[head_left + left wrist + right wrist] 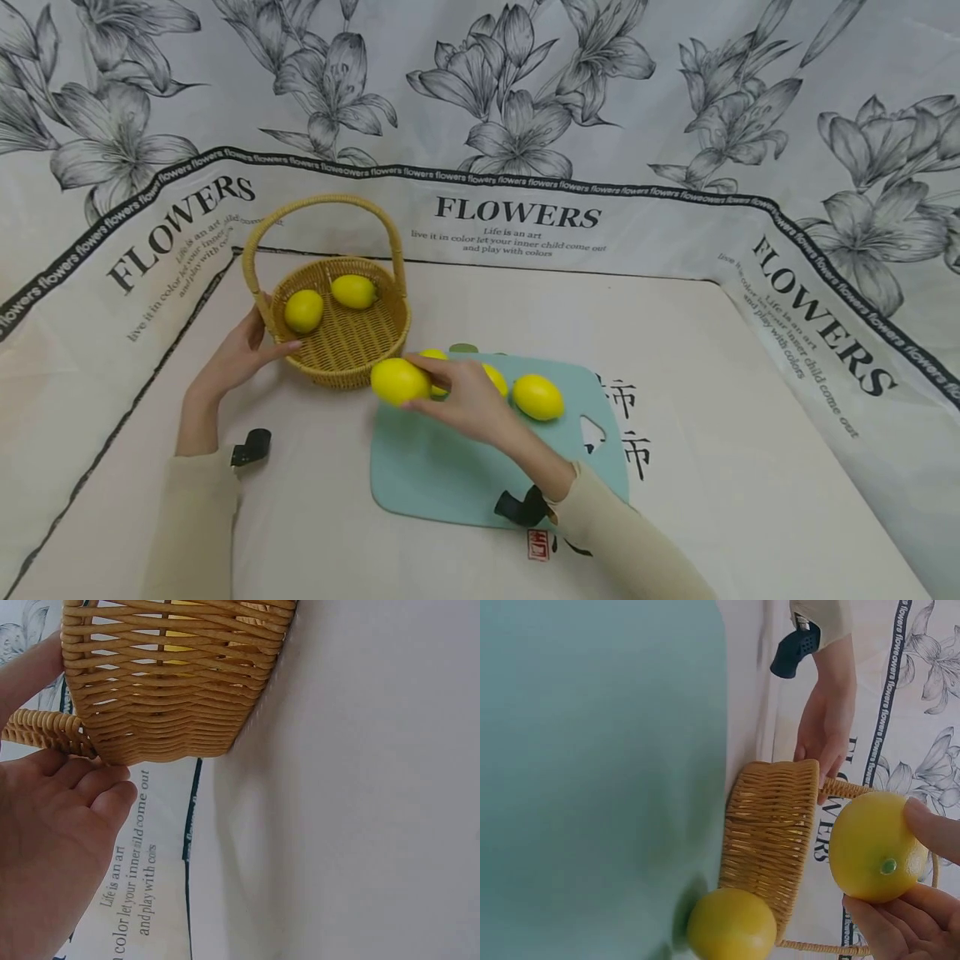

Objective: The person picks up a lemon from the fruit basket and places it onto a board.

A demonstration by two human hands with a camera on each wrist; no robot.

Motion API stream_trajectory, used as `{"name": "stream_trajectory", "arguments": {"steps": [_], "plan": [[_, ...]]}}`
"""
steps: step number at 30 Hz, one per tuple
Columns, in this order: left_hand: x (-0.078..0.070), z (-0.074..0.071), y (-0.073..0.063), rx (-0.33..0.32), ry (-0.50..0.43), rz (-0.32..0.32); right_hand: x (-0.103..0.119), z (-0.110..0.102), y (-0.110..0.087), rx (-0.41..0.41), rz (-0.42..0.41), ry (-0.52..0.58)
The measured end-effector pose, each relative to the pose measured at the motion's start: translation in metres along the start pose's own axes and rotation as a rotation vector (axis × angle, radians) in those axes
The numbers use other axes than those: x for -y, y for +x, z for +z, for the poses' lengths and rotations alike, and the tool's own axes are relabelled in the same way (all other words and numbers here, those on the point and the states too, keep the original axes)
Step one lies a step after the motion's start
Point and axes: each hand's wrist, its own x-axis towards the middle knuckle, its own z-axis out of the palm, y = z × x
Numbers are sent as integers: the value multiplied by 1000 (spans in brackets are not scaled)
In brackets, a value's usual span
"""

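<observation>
Head view: my right hand point(459, 398) pinches lemon point(399, 381), long axis sideways, just right of basket point(352, 367)
Left hand point(238, 357): fingers straight, steadying basket's near-left wall

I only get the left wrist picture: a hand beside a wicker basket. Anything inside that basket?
Observer: Yes, two lemons lie in the basket, as the head view shows.
Visitor: What is the other hand doing?
Observer: The right hand pinches another lemon between thumb and fingertips, just beside the basket's rim.
Visitor: Where did that one come from, any more around?
Observer: I cannot say where it came from. One lemon lies in plain sight on a pale green cutting board right of the basket, and more yellow shows behind the hand.
</observation>
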Motion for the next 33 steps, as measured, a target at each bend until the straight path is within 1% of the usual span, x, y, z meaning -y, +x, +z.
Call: {"name": "stream_trajectory", "arguments": {"steps": [3,6,10,14,16,21,26,33], "plan": [[10,-1,3,-2,16,-9,-4,0,-9,-7,10,-24],[14,-2,5,-7,21,-17,-8,1,-16,-11,16,-25],[14,-1,5,-10,25,-14,-14,3,-24,0,33,-10],[11,-1,3,-3,24,-18,-21,5,-31,28,55,-28],[11,-1,4,-2,22,-20,-23,7,-33,45,51,-44],[13,-1,4,-3,18,-20,-29,11,-35,79,42,-71],[12,-1,3,-5,16,-25,-31,12,-37,103,57,-85],[13,-2,4,-5,20,-37,-35,14,-38,120,52,-78]]}}
